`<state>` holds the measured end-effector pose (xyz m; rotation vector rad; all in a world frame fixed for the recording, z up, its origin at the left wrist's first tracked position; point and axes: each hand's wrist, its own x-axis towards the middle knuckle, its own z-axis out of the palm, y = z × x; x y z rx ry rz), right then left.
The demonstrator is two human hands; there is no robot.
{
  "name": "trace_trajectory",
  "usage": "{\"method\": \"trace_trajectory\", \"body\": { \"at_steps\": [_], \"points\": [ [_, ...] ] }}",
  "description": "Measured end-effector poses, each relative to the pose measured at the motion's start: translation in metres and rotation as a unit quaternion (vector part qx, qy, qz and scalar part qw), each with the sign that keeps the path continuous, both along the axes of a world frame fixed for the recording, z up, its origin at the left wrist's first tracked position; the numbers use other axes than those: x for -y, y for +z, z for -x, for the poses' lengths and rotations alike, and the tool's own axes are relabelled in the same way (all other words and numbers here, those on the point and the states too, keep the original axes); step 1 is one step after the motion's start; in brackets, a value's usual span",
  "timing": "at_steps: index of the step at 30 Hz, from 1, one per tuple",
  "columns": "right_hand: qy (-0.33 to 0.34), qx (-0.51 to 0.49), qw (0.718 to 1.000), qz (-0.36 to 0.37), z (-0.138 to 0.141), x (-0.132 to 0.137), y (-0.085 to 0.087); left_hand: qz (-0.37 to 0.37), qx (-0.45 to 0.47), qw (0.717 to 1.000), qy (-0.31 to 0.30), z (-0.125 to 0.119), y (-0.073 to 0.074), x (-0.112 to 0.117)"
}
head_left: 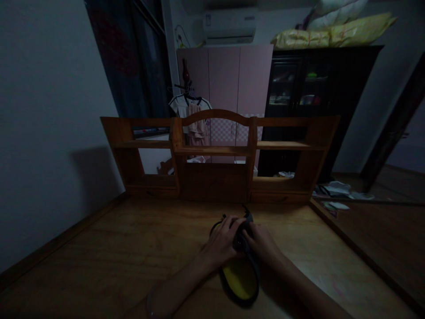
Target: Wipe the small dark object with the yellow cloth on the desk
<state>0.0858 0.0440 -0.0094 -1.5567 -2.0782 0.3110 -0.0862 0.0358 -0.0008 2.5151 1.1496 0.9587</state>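
Observation:
On the wooden desk lies a black-rimmed item with a yellow oval face; in the dim light its exact kind is unclear. Its near end points toward me, and a thin dark strap or cord sticks up at its far end. My left hand lies over its middle from the left, fingers bent around the dark part. From the right, my right hand grips the same dark part, thumb and fingers closed against it. The two hands almost meet and cover the middle of the item.
A wooden shelf unit stands along the desk's far edge. A white wall borders the left side, and a raised wooden edge runs along the right. Beyond are a pink wardrobe, a dark cabinet and hanging clothes.

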Motion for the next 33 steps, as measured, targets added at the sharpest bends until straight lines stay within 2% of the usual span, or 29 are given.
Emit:
{"method": "trace_trajectory", "body": {
  "at_steps": [19,28,33],
  "points": [
    [0.023,0.005,1.0,-0.003,-0.001,-0.002,-0.004,-0.006,-0.01,1.0,-0.018,0.001,0.002,0.001],
    [0.017,0.023,1.0,-0.001,0.002,0.007,0.006,-0.017,-0.013,1.0,-0.001,0.0,0.003,0.004],
    [0.015,0.01,1.0,-0.002,0.001,0.004,0.004,-0.012,-0.012,1.0,-0.01,0.0,0.004,0.003]
  ]
}}
